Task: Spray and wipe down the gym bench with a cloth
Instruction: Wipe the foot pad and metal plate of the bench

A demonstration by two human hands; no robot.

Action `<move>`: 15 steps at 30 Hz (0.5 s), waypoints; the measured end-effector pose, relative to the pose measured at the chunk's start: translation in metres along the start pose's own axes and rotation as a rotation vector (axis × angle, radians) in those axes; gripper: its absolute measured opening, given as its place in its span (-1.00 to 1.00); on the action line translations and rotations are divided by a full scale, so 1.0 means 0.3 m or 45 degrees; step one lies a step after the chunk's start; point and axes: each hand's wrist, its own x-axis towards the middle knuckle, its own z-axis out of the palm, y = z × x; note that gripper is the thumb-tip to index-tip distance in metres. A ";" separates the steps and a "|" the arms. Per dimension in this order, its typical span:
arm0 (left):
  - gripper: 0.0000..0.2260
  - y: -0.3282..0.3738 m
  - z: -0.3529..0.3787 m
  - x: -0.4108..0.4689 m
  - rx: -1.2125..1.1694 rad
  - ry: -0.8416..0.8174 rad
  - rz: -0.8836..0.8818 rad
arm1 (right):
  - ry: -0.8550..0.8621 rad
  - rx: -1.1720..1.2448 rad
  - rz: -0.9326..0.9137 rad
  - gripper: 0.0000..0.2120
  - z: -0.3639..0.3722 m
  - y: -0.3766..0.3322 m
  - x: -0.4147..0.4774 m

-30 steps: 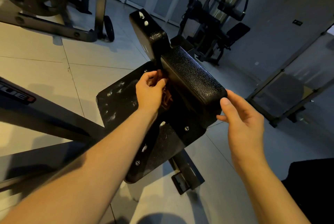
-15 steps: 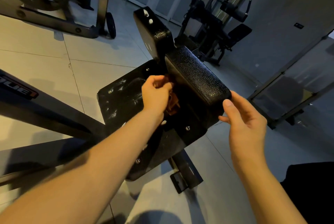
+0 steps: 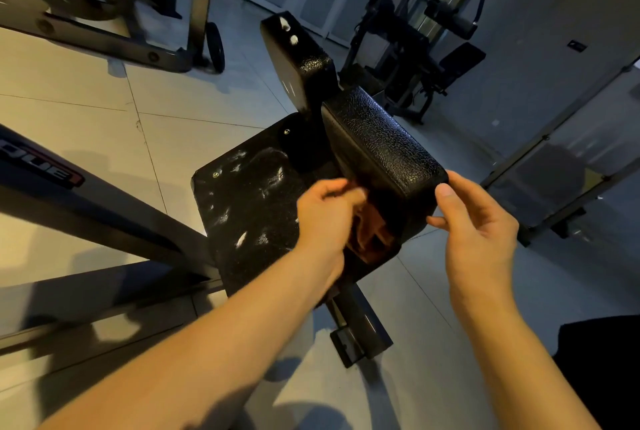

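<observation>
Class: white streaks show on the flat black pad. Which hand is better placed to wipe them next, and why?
Left. The left hand grips the cloth and sits right beside the streaked flat pad. The right hand holds no cloth; it pinches the end of the raised pad.

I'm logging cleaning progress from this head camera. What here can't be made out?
Head view only:
1. Cloth: mostly hidden by the left hand and the pad; the hand is motion-blurred.
2. Pad's underside: turned away, in shadow.
3. Frame lettering: cut off by the left edge.
4. Spray bottle: not in view.
5. White marks on the seat panel: spray or scuffs, cannot tell.
</observation>
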 end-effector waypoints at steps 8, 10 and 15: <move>-0.85 0.011 0.004 0.075 -0.122 0.080 -0.071 | 0.027 0.065 0.024 -0.74 0.026 -0.009 -0.014; -0.82 -0.032 0.011 0.112 -0.141 0.121 -0.179 | 0.038 0.071 0.030 -0.75 0.033 -0.014 -0.016; -0.82 -0.098 0.022 0.117 -0.014 0.116 -0.256 | 0.005 0.035 0.034 -0.74 0.027 -0.026 -0.017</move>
